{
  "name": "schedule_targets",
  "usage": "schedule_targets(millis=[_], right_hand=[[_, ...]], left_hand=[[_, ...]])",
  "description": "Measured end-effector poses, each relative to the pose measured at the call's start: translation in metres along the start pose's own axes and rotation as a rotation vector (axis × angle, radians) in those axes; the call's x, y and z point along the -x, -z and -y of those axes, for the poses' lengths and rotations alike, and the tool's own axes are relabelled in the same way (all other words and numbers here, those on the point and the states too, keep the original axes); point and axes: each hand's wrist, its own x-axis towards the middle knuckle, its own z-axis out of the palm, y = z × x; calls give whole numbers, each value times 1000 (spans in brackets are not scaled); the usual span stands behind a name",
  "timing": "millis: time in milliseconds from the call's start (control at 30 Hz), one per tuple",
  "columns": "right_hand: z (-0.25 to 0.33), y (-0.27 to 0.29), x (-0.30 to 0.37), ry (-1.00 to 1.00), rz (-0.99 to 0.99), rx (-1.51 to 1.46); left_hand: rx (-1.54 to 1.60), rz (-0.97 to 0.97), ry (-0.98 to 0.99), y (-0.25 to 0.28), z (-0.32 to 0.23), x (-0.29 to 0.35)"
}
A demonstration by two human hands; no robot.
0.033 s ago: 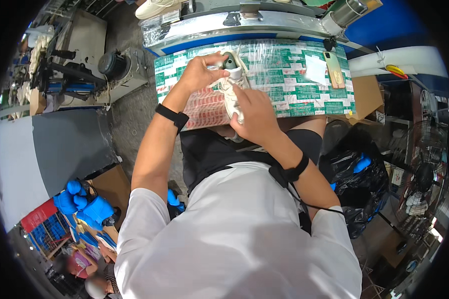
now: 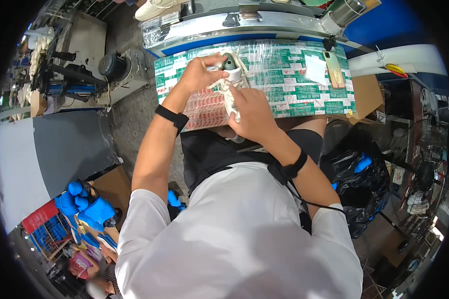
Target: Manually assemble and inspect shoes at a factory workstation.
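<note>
A cream lace-up shoe [image 2: 231,105] lies on the worktable with its toe pointing toward me. A dark grey-green shoe last [image 2: 229,63] with a round hole on top fills its opening. My left hand [image 2: 200,74] is closed around the collar end, thumb at the pale collar and fingers against the last. Over the front part, my right hand [image 2: 253,110] grips the shoe, with thumb and forefinger close to the laces. The right hand covers part of the shoe's side.
Green-and-white tape and clear film cover the table [image 2: 284,92]. A phone [image 2: 335,70] and white paper [image 2: 316,69] lie at its right. Behind runs a metal rail [image 2: 209,31]. A black plastic bag [image 2: 351,174] stands right, blue lasts [image 2: 97,209] lower left, near two people.
My right hand has shifted slightly left and its forefinger lies closer to the shoe. The toe has swung a little to the left. My left hand stays in place.
</note>
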Motion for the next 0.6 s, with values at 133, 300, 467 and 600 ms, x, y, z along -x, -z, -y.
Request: schedule_targets(millis=[133, 300, 467, 600], right_hand=[[3, -25, -17, -90, 276, -105], [40, -52, -20, -13, 274, -230], [24, -39, 13, -16, 269, -419], [-5, 2, 8, -301, -40, -304]], left_hand=[[60, 7, 28, -2, 5, -1], [3, -19, -9, -2, 8, -1], [-43, 8, 4, 6, 7, 6], [-41, -51, -6, -10, -10, 1]])
